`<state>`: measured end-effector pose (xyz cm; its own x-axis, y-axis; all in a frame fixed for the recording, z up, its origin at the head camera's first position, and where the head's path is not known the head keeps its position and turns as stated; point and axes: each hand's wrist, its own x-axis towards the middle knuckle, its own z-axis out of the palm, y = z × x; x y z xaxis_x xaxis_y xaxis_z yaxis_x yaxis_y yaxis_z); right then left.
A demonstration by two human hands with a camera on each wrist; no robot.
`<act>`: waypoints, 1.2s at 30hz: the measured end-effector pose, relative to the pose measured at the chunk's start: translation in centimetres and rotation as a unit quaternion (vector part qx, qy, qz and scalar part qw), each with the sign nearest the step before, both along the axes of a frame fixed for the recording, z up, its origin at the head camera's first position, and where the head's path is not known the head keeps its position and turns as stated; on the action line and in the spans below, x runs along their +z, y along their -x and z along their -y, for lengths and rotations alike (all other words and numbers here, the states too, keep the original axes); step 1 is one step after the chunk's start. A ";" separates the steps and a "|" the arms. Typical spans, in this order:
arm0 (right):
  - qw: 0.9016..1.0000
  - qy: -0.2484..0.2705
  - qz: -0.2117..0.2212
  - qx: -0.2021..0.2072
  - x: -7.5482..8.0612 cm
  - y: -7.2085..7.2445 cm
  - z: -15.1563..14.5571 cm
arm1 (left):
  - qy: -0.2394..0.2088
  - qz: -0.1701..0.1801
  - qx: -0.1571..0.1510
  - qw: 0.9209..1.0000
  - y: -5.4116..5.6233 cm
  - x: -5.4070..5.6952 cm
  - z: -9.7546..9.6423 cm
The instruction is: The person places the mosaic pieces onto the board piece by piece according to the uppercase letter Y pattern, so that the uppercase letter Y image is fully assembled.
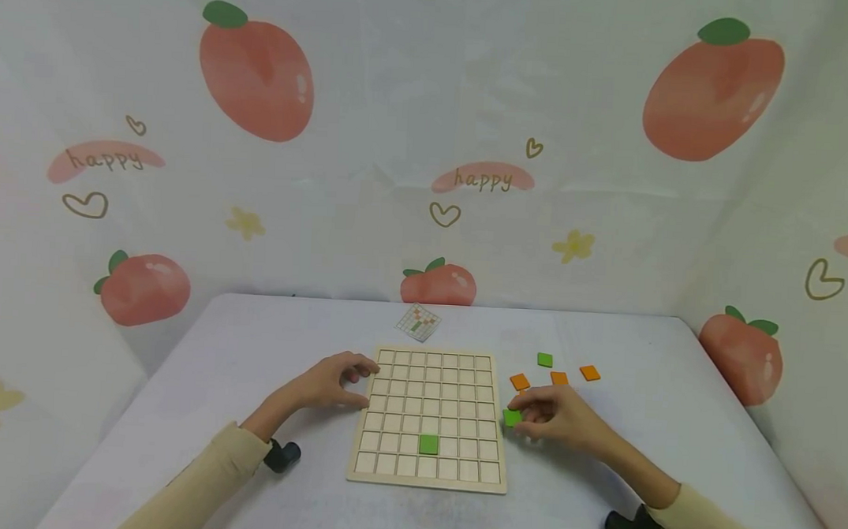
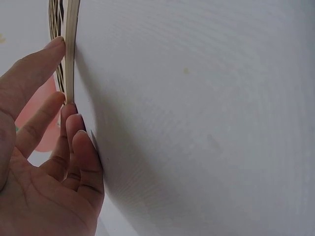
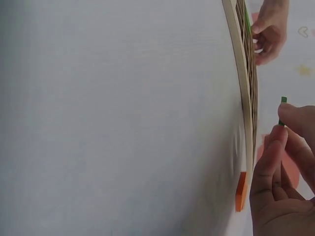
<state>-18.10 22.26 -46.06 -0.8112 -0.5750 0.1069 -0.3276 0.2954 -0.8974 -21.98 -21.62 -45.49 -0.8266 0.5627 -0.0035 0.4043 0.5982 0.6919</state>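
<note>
A pale wooden grid board (image 1: 386, 479) lies flat on the table between the hands. One green square tile (image 1: 428, 445) sits in its middle column, second row from the front. At the board's left edge, my left hand (image 1: 334, 379) touches with thumb and forefinger spread apart; the left wrist view shows those fingertips on the wooden side (image 2: 70, 49). My right hand (image 1: 555, 416) pinches another green tile (image 1: 512, 418) between thumb and fingers, just beyond the board's right edge. In the right wrist view that pinched tile (image 3: 283, 100) appears edge-on, raised above the table.
Behind the right hand lie orange tiles (image 1: 520, 381), (image 1: 590, 373), one partly covered orange tile (image 1: 559, 378) and a loose green tile (image 1: 544, 360). A small card (image 1: 418, 323) printed with a coloured grid lies beyond the board. A fruit-patterned cloth (image 1: 355, 214) hangs behind the table.
</note>
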 end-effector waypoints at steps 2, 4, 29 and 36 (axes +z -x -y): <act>1.000 0.004 0.005 0.007 0.0 0.1 0.5 | 0.001 0.001 0.001 1.000 0.0 0.0 0.0; 1.000 0.009 0.007 0.015 0.0 0.2 1.0 | 0.001 0.001 0.000 1.000 0.0 -0.1 0.0; 0.999 0.025 0.003 0.037 -0.6 0.3 6.8 | 0.005 0.000 0.003 1.000 -0.1 0.0 -0.1; 0.999 0.017 -0.023 0.037 -0.9 0.4 8.1 | 0.009 0.000 0.006 1.000 -0.1 0.0 -0.1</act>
<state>-18.53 14.17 -46.93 -0.7600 -0.6291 0.1632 -0.3890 0.2391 -0.8897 -21.92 -21.51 -45.51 -0.8332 0.5528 -0.0137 0.3968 0.6151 0.6813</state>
